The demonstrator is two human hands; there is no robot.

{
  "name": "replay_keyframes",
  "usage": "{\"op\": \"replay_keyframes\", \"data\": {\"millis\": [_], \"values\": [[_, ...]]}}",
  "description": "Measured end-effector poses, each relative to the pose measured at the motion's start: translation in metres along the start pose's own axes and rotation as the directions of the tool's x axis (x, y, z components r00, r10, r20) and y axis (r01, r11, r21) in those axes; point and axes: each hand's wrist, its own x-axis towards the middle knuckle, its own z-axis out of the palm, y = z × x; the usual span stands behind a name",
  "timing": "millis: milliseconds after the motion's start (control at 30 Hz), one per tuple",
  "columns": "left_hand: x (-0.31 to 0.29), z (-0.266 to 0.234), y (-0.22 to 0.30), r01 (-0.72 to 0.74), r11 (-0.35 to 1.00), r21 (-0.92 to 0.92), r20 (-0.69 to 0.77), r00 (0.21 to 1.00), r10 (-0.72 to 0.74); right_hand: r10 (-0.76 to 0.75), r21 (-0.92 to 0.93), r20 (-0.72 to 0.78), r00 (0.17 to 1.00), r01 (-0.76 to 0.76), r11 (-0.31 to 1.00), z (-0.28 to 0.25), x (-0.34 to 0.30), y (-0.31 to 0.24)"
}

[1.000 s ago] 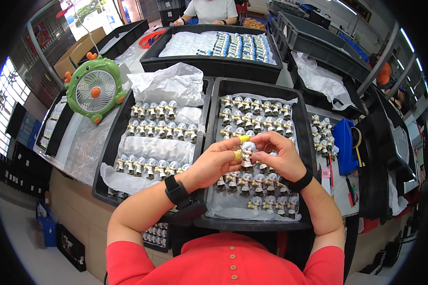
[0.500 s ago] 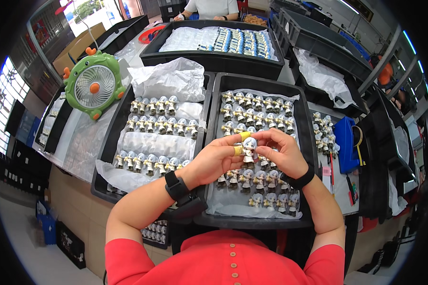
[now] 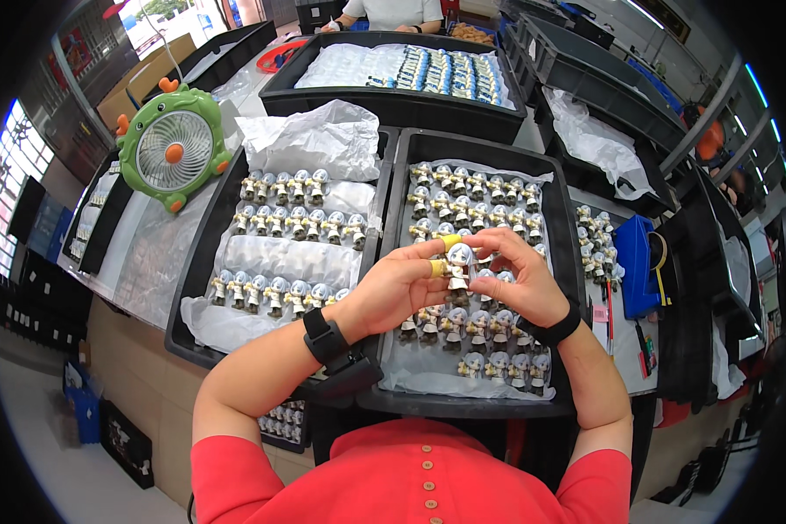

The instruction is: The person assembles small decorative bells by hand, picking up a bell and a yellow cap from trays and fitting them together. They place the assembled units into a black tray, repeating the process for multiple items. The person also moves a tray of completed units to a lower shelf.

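A small figurine (image 3: 458,272) with pale hair, a white outfit and dark boots is held upright between my two hands. My left hand (image 3: 399,288), with yellow wraps on two fingertips, is closed on its left side. From the other side, the curled thumb and fingers of my right hand (image 3: 526,278) pinch it near the head. Below my hands lies a black tray (image 3: 564,192) lined with white sheeting, holding rows of similar figurines. Another black tray (image 3: 196,253) on the left holds more rows, with a crumpled white sheet (image 3: 310,144) at its far end.
A green fan (image 3: 173,148) stands at the left. Beyond the trays, a large black crate (image 3: 393,106) holds blue-and-white figures, with a person (image 3: 393,12) behind it. To the right are loose figurines (image 3: 596,240), a blue tape dispenser (image 3: 635,266) and pens (image 3: 646,349).
My hands stay around the same figurine, which has tilted and shifted slightly. The surrounding trays look unchanged apart from a small shift of the view.
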Motion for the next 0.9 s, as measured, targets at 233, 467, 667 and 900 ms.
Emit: {"op": "replay_keyframes", "data": {"millis": [233,467,667,900], "values": [[0.000,0.004,0.003,-0.003,1.000,-0.018,-0.013,1.000,0.003,0.045,0.028,0.061,0.997,-0.046,0.999,0.001,-0.001,0.000],[-0.001,-0.001,-0.001,0.055,0.998,0.037,-0.050,0.997,-0.054,-0.033,0.002,0.020,0.999,0.032,0.999,0.004,0.000,-0.002],[-0.001,0.004,-0.004,0.018,0.928,0.373,-0.180,0.982,0.053,-0.188,-0.256,-0.010,0.982,0.179,0.950,0.006,-0.001,-0.009],[-0.004,0.015,-0.003,-0.063,0.896,0.439,0.034,0.998,0.054,-0.215,-0.243,-0.087,0.973,0.188,0.952,0.014,-0.004,-0.012]]}}
